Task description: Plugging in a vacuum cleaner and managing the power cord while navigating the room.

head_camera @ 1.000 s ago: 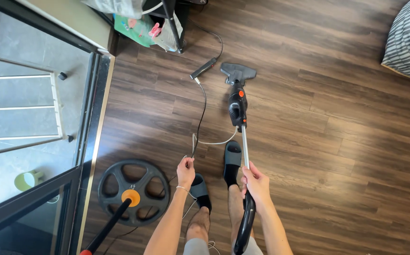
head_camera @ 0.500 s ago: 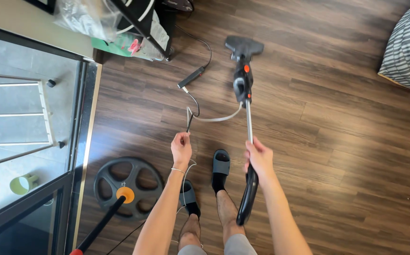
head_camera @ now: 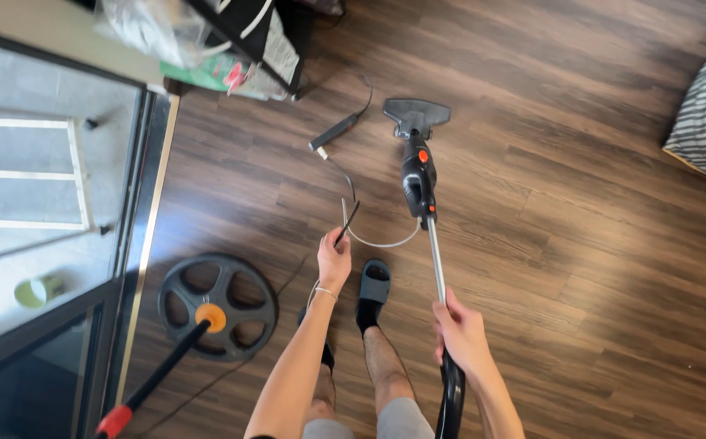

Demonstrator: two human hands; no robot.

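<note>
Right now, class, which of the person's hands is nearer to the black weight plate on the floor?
Left. The left hand, pinching the cord, is just right of the weight plate. The right hand grips the vacuum handle farther right, beyond the person's legs.

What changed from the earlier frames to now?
The stick vacuum was pushed out toward the rack, then drawn back; its nozzle now sits nearer the feet. The right hand keeps its grip on the handle, and the left hand still pinches the cord. Weight plate unmoved.
</note>
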